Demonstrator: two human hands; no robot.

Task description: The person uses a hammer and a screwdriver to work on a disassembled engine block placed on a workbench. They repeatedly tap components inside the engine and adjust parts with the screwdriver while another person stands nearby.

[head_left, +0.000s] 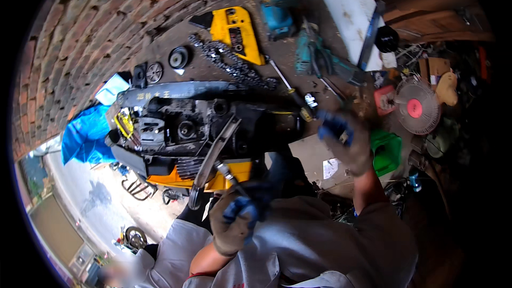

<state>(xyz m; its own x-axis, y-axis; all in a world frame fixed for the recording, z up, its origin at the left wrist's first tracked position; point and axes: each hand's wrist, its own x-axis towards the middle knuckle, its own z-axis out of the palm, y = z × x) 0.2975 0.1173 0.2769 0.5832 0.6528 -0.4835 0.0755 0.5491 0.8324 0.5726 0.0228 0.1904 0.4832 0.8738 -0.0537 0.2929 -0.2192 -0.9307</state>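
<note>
Your left hand (234, 221) clamped a metal-shafted tool (225, 172), right hand (349, 146) unclear in grip, with saw chain (220, 56) and yellow cover (226, 21) off the chainsaw (181, 128).

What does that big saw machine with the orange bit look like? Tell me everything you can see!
The chainsaw lies beside a long grey bar. Its body is mostly black and grimy, opened up, with a round part showing. Orange, plastic-looking casing runs along the edge nearest the person, next to dark ridged fins. A curved greyish handle crosses it. The left hand holds a silver-tipped tool by that edge; I can't tell if they touch.
</note>
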